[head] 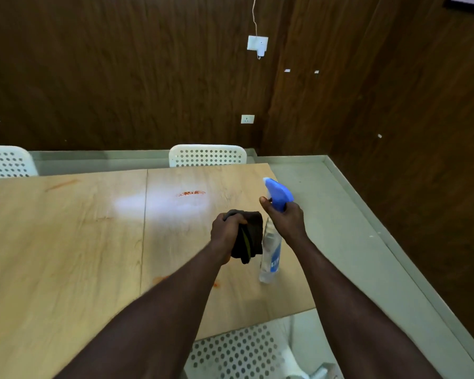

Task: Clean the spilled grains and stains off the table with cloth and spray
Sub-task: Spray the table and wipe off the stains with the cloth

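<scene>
While above one table (pixel 66 242), one cloth (pixel 251 233) clenched in left hand (pixel 226 231), one spray bottle (pixel 279 194) gripped by right hand (pixel 288 217), three chairs (pixel 207 155).

No readable text, brand, number or sign. Only a blue label (pixel 275 259) low on the clear spray bottle (pixel 268 233), printed with white characters too blurred and small to make out. At the top right corner, part of a dark-framed sheet (pixel 469 0) on the wall, its pale face cut off by the edge and unreadable.
</scene>
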